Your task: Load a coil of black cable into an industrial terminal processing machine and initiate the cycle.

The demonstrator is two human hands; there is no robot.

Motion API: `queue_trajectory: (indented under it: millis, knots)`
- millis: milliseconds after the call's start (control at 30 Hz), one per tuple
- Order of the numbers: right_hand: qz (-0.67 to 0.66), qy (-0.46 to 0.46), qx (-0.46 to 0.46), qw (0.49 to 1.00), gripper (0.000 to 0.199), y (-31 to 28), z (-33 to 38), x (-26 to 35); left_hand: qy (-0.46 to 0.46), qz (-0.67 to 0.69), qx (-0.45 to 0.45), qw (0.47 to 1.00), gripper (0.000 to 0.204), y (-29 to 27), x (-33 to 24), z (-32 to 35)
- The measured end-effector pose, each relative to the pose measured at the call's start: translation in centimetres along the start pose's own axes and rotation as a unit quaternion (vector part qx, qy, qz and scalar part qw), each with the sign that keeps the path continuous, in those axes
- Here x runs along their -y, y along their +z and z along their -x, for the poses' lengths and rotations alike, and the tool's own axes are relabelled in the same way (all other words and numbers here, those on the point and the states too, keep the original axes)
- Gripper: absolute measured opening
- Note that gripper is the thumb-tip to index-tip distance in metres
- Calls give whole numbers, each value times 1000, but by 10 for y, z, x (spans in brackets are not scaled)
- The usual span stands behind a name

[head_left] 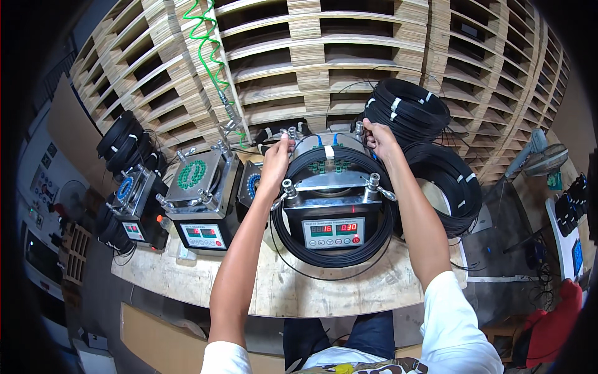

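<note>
Two bare hands work at the far edge of the metal machine (333, 209) centred on the wooden workbench (324, 290). I see a black cable coil (336, 252) draped around this machine, lying flat, its loop running from the display panel (334, 232) nearest me back to the rear posts. My left hand (277, 159) is closed on the coil's rear left arc; my right hand (380, 138) is closed on its rear right arc. Left of centre stand a second machine (199, 193) and a third machine (134, 202). Beyond, stacked cable coils (408, 109) rest against wooden pallets (349, 56).
</note>
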State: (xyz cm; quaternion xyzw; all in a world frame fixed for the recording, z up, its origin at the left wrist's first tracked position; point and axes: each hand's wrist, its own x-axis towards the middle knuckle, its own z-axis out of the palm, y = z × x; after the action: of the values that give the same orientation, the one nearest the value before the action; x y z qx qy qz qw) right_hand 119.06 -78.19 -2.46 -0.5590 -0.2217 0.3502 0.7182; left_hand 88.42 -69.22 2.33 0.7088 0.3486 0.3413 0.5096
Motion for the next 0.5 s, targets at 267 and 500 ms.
queue_trajectory:
  millis: [267,500]
  knots:
    - [-15,22,39,999,29,-2,16,16,-2,0,-3,1000,61,0,7,-5]
    - [-101,-59,-17,993,61,19,44,6,-19,44,-31,998,64,-7,11,-3]
